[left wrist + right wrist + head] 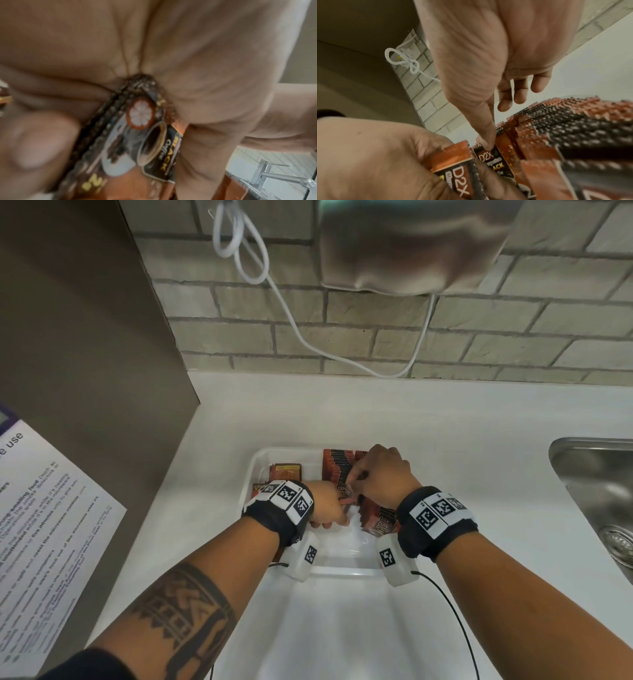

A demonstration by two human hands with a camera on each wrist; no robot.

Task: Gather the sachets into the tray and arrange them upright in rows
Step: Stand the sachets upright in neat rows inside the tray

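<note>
From my remote seat, I saw both hands working inside a white plastic tray (254,465) on a white countertop (462,422). Furthest left of the grip, a few orange sachets (285,472) lay flat in the tray's left part. The left hand (327,503) had its fingers and thumb curled round a small bundle of D2X Black coffee sachets (145,135), pinching them together. Immediately right of it, the right hand (383,474) had its thumb (485,136) pressed on the top edge of one sachet (494,161), with the other fingers (519,93) hanging loose and nothing visibly gripped. Under and beyond that hand, a packed row of upright sachets (337,465) filled the tray's right side. Far right, a steel sink (596,484) sat in the countertop.
</note>
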